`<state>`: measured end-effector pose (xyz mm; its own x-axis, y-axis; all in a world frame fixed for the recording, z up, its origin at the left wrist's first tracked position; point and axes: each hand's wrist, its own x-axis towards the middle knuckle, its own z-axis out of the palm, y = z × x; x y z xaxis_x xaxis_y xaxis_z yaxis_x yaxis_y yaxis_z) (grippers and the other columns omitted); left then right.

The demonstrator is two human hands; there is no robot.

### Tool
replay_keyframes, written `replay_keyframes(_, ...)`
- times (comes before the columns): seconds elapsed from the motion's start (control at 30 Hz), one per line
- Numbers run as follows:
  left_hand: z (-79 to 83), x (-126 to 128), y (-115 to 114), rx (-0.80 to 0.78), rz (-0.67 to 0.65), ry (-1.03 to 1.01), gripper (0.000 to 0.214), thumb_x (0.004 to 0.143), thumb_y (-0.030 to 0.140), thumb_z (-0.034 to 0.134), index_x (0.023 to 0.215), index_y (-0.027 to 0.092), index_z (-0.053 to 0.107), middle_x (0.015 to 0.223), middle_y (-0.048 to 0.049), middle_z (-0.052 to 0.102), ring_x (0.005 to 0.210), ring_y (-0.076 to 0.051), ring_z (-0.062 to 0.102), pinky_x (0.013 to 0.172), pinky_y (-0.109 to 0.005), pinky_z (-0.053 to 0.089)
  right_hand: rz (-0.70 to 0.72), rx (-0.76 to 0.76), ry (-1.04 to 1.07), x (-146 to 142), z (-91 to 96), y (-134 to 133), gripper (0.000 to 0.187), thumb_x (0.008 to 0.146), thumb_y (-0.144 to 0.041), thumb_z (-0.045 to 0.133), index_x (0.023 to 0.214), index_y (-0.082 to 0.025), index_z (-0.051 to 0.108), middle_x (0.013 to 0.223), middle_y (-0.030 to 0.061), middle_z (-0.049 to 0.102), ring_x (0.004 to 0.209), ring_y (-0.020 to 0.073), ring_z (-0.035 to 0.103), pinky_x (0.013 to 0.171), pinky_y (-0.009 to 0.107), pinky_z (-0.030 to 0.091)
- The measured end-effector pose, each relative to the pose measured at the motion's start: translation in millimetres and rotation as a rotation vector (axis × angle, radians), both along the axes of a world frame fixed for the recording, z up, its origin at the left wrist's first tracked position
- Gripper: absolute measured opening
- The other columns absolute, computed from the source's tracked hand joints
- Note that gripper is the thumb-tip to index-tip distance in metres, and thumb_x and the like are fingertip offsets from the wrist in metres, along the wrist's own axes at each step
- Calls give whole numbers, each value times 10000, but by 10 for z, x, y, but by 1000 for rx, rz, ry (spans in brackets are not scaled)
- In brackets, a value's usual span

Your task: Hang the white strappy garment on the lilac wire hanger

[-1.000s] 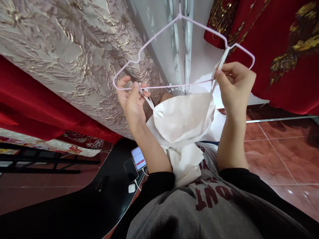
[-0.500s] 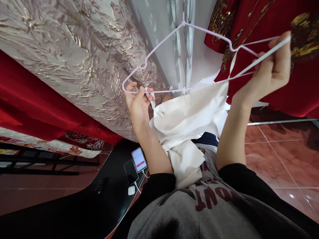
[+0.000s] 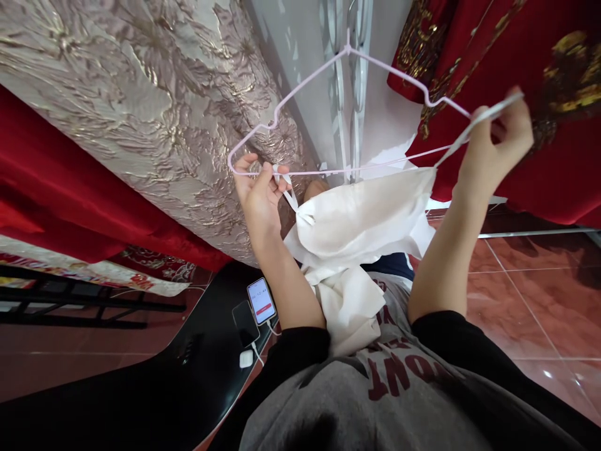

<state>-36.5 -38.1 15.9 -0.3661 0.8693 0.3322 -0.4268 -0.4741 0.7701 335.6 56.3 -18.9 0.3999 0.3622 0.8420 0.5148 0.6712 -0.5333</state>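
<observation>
A pale pink clothes hanger (image 3: 312, 78) spans the upper middle, its hook pointing away from me. My left hand (image 3: 261, 199) grips its lower left corner, fingers curled round the bottom bar, with a thin white strap (image 3: 292, 199) looped by the fingers. Below the bar hangs a white cloth garment (image 3: 370, 210), its lower part bunched against my shirt. At the hanger's right end, my right hand (image 3: 498, 143) pinches a second white strap (image 3: 456, 145), pulled taut from the garment's right corner. My right hand hides that end of the hanger, so whether it touches it I cannot tell.
A cream-and-gold textured cloth (image 3: 188, 125) hangs at left, beside red fabric (image 3: 94, 194). Embroidered red garments (image 3: 498, 156) hang at right. Two phones (image 3: 261, 302) with cables and a white charger (image 3: 246, 359) lie on a black surface (image 3: 117, 401) at lower left.
My right hand has moved inward and down with the strap; the strap's wide loop across the hanger's right end has narrowed. My left hand stays on the hanger's left corner.
</observation>
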Motion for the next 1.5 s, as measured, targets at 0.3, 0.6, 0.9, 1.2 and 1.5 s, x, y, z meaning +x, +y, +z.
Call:
replay_keyframes(0.3, 5, -6, 24, -28, 33, -6, 191, 1005, 84, 641, 994, 267, 584, 752, 14, 681, 549, -144, 504, 653, -299, 467, -221, 323, 235, -754, 398, -601, 442, 920, -684, 676, 856, -258, 777, 744, 9, 601, 737, 192, 641, 825, 496, 610)
replay_keyframes(0.6, -50, -74, 15, 45, 34, 112, 251, 894, 210, 747, 1061, 251, 563, 848, -32, 739, 629, -165, 606, 687, -285, 518, 475, -363, -313, -1133, 302, -788, 443, 810, -190, 751, 1245, -273, 751, 1285, 45, 753, 1241, 287, 693, 1140, 527, 544)
replay_keyframes(0.9, -44, -328, -24, 233, 515, 85, 393, 888, -16, 655, 1171, 243, 566, 1234, -7, 753, 1199, -202, 690, 852, -281, 572, 519, -441, -452, -1115, 418, -882, 462, 807, -177, 777, 1261, -266, 765, 1153, 46, 773, 1118, 270, 716, 1080, 514, 549)
replay_keyframes(1.2, 418, -238, 3, 315, 290, 527, 268, 974, 31, 784, 1157, 171, 645, 1216, -3, 687, 1219, -166, 668, 1056, -227, 486, 538, -430, -428, -1117, 408, -885, 444, 805, -204, 784, 1237, -306, 773, 1138, 16, 780, 1109, 264, 729, 1088, 527, 548)
replay_keyframes(1.5, 668, -247, 279, 113, 250, 676, 430, 951, -186, 465, 790, 115, 727, 720, 16, 658, 744, -124, 586, 769, -210, 444, 475, -390, -411, -1069, 392, -887, 444, 800, -181, 800, 1226, -303, 773, 1048, 31, 777, 1095, 284, 709, 1062, 530, 544)
